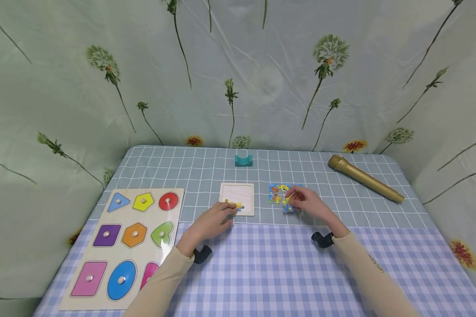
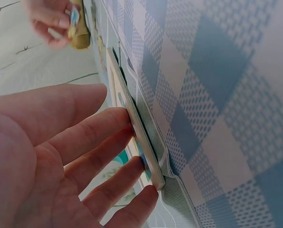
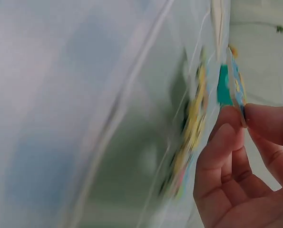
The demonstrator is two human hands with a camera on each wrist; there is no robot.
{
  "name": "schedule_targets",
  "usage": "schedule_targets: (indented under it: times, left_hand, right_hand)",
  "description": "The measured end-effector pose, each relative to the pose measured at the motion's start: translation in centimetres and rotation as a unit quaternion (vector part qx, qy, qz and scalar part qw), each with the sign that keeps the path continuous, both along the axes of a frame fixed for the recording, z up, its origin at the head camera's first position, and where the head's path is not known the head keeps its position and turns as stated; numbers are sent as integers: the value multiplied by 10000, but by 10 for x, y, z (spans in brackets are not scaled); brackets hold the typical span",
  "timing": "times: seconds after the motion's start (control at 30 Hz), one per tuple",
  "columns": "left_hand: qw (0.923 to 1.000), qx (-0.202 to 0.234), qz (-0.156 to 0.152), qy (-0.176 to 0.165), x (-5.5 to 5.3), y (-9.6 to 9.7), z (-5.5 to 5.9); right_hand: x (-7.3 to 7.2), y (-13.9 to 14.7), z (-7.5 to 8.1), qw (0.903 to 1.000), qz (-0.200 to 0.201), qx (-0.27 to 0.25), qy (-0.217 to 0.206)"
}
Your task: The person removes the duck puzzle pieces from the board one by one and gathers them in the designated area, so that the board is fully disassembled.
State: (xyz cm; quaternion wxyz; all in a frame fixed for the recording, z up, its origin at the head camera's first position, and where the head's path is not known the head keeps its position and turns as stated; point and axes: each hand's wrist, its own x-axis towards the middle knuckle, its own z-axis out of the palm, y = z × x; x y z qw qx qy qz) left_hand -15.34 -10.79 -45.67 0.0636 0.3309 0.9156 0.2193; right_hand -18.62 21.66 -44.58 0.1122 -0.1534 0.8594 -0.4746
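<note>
My left hand (image 1: 214,221) rests its fingertips on the near side of a small square wooden puzzle tray (image 1: 237,192). A few yellow and blue jigsaw pieces (image 1: 239,206) lie along the tray's near edge, partly hidden by those fingers. In the left wrist view the hand (image 2: 60,137) has its fingers extended against the tray's edge (image 2: 143,133), its thumb apart from it. My right hand (image 1: 310,204) pinches a thin jigsaw piece (image 3: 237,88) between thumb and fingertips, above the table. Beneath and beside it lie several loose, colourful jigsaw pieces (image 1: 275,188), some covered by the hand.
A large board of knobbed shapes (image 1: 132,211) lies at the left, partly under the left forearm. Behind the tray stands a small teal block (image 1: 243,161) with a curved top. A gold microphone-shaped object (image 1: 365,178) lies at the right. A flowered curtain (image 1: 262,88) surrounds the table.
</note>
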Motion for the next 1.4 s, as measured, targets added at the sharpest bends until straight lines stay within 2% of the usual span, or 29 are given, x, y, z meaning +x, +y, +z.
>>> schedule_targets:
  times: [0.17,0.33,0.6,0.87,0.97,1.07,1.2,1.3,1.4]
  left_hand:
    - [10000,-2,7,9,0,0,-1]
    - [10000,45,34,-9,0,0,-1]
    - [10000,4,47,-42,0,-2,1]
    - [10000,56,7,69,-1,-2,2]
    - [10000,25,0,34,-1,-4,2]
    - [9999,85,-34,70,-1,-6,1]
    - [9997,191,-9,130,-1,-12,1]
    - [9998,146,101,127,0,-17,1]
    - [9997,31,211,94,1,-21,0]
  right_hand:
    - [9,27,-4,9987,-345,263,-283]
    - [14,36,-10,9967,-583,461,-339]
    - [14,32,-16,9902,-678,1193,274]
    - [14,27,-10,9818,-682,1654,641]
    - [13,19,-6,9831,-543,1521,863]
    - [10,2,-1,9879,-250,1178,982]
    - [5,-34,1,9923,283,645,1014]
    - [1,-66,1,9922,608,504,968]
    - [-1,-93,-3,9899,879,628,918]
